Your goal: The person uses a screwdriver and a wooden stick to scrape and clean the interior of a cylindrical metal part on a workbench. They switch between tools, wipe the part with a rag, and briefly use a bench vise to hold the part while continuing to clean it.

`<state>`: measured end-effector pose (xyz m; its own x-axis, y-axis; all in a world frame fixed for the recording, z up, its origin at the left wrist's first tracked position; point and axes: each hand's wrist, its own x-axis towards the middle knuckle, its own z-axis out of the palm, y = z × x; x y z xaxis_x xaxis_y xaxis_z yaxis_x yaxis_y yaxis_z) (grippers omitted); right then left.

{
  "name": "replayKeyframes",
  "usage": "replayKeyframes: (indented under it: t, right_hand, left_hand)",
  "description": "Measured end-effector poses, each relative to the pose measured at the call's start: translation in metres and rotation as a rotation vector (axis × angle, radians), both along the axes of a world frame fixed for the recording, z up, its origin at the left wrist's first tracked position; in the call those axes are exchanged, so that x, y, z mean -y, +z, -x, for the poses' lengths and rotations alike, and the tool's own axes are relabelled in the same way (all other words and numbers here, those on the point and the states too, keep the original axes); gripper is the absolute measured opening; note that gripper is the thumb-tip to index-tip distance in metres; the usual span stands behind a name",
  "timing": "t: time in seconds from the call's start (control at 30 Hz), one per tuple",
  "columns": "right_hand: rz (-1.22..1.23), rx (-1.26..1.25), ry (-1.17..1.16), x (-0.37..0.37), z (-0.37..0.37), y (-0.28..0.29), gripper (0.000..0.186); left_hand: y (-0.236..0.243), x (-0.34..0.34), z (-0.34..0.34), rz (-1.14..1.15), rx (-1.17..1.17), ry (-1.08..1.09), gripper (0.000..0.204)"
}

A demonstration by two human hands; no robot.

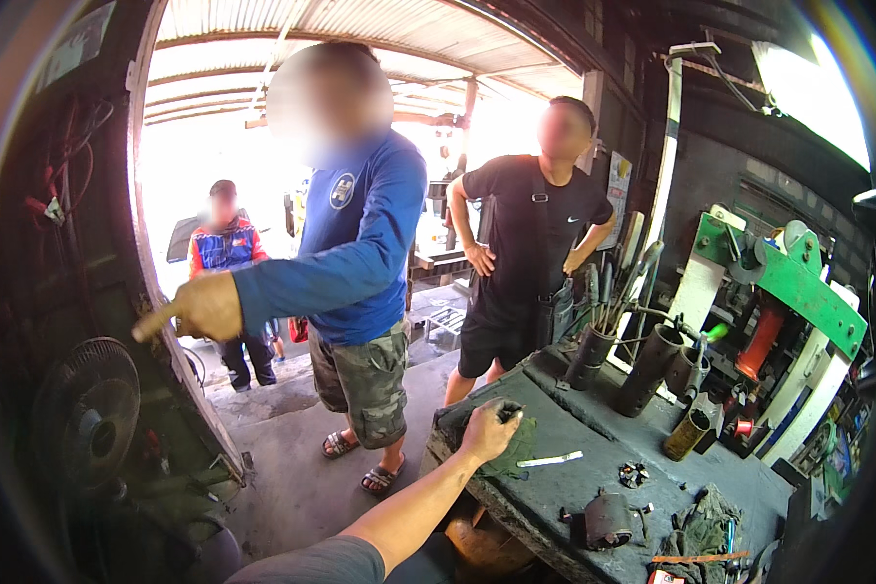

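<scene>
My left hand [492, 430] reaches out over the near left edge of the dark workbench [594, 428], at the end of a bare forearm. Its fingers are curled in and look blackened; what they hold, if anything, I cannot make out. A dark green cloth [512, 457] lies on the bench under and beside the hand. Just to its right rests a flat whitish strip [550, 459]. Farther right sit a small round metal part [634, 475] and a dark cylindrical metal housing [609, 521]. My right hand is not in view.
Metal tube holders [649, 370] with rods stand at the bench's back, near a rusty can [687, 435] and a green-and-white press frame [784, 282]. A crumpled rag [706, 530] lies right. A person in blue [360, 234] points left; another in black [530, 234] stands behind the bench. A fan [88, 409] stands left.
</scene>
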<state>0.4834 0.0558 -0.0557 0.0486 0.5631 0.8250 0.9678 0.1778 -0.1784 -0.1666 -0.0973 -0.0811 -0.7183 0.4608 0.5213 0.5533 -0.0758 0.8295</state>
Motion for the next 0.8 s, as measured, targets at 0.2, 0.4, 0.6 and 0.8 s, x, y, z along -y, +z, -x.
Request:
replayKeyframes:
  t: [0.2,0.4,0.6,0.8]
  right_hand:
    - [0.005,-0.010,-0.011,0.0004,-0.0024,-0.0015,0.039]
    - [-0.001,-0.002,-0.004,-0.0011,-0.0009,0.0011,0.039]
    - [-0.006,-0.006,0.006,0.0001,0.0019,0.0016,0.039]
    - [-0.012,0.009,0.001,-0.0017,0.0045,0.0012,0.038]
  left_hand:
    - [-0.0010,0.0003,0.0005,-0.027,-0.060,0.005,0.023]
    - [-0.0016,0.0002,0.0009,-0.054,-0.055,-0.009,0.021]
    - [-0.0006,-0.0003,0.0016,-0.039,-0.050,-0.014,0.021]
    - [-0.0003,0.0006,0.0015,-0.055,-0.059,-0.019,0.020]
